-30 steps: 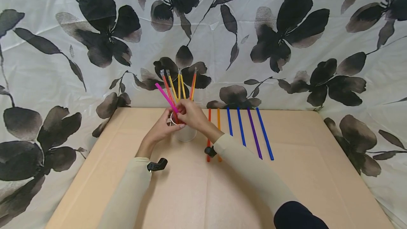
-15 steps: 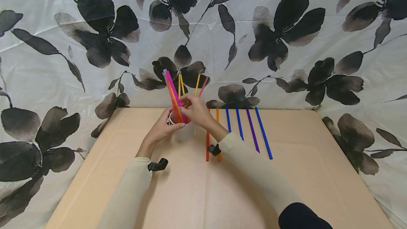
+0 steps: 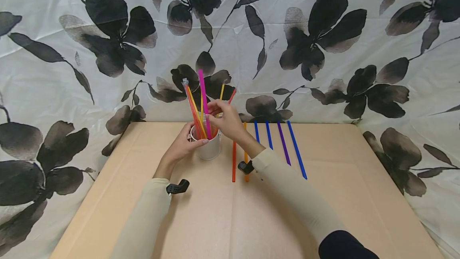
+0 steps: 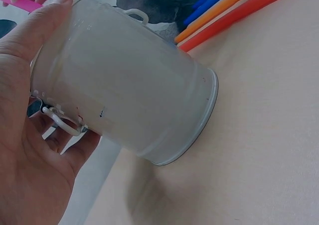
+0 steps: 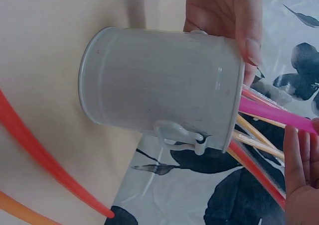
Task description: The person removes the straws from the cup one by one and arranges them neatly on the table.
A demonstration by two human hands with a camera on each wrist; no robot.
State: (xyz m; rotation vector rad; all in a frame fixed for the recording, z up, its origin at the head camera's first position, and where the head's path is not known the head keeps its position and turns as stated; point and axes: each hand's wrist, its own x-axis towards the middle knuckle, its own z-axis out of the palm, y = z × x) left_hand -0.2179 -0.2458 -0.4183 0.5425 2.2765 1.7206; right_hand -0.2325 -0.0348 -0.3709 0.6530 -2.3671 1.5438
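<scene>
A small white metal bucket with side loops stands near the table's far edge, holding several red and yellow straws. My left hand grips it by the rim from the left; in the left wrist view the thumb lies along the upper wall and the fingers curl behind. Above the rim, my right hand pinches a bright pink straw. This straw stands almost upright with its lower end inside the bucket. In the right wrist view, the pink straw runs from the bucket's mouth to my right fingers.
Right of the bucket, several straws lie in a row on the tan table: a red straw, an orange straw, blue straws and a purple straw. A flowered cloth hangs behind the table.
The pink straw has swung from a leftward slant to nearly upright, its lower end now in the bucket. My right hand has shifted slightly up and right. The left hand keeps its hold.
</scene>
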